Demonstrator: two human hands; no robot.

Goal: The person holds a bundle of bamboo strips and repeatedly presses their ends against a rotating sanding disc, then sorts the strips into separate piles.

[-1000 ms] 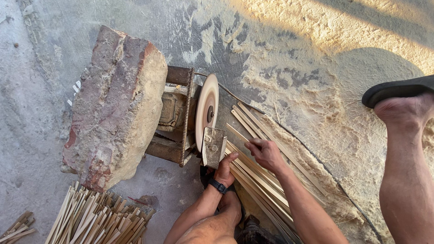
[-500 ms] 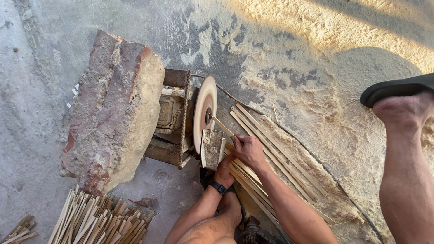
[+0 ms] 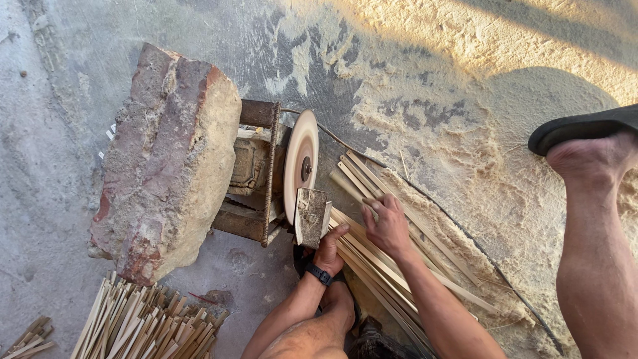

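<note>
A pale round grinding disc stands on edge in a rusty metal frame. A small metal plate sits just in front of the disc. My left hand, with a black wristband, rests under that plate, its thumb against the bamboo strips; its fingers are hidden. My right hand lies on the fanned pile of long strips to the right of the disc, fingers curled around one strip.
A big reddish stone block weighs down the frame on the left. Short cut sticks are heaped at the bottom left. A bare leg and a foot in a black sandal are at the right. Sawdust covers the ground.
Half a second ago my right hand reached closer to the disc with a strip; now it sits slightly farther right on the pile. My left hand has stayed by the plate.
</note>
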